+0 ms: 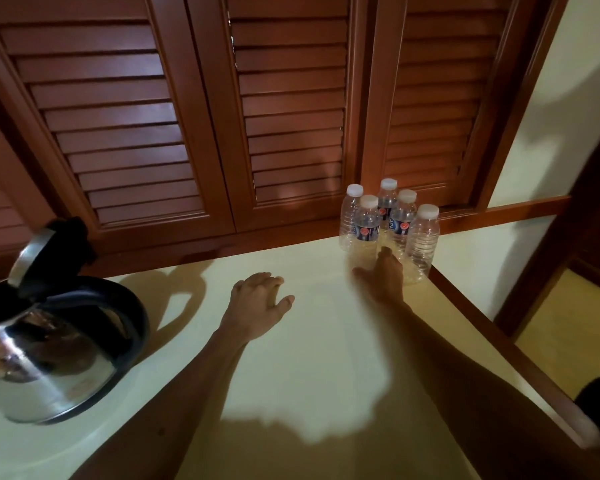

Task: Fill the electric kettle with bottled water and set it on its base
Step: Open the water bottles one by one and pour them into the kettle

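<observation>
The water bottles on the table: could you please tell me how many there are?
5, clustered at the table's far right corner: back-left bottle, back-centre bottle, front-left bottle, middle-right bottle, front-right bottle. More could hide behind them.

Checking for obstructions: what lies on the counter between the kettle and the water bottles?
In the head view, only the left hand lies between kettle and bottles; otherwise bare counter.
</observation>
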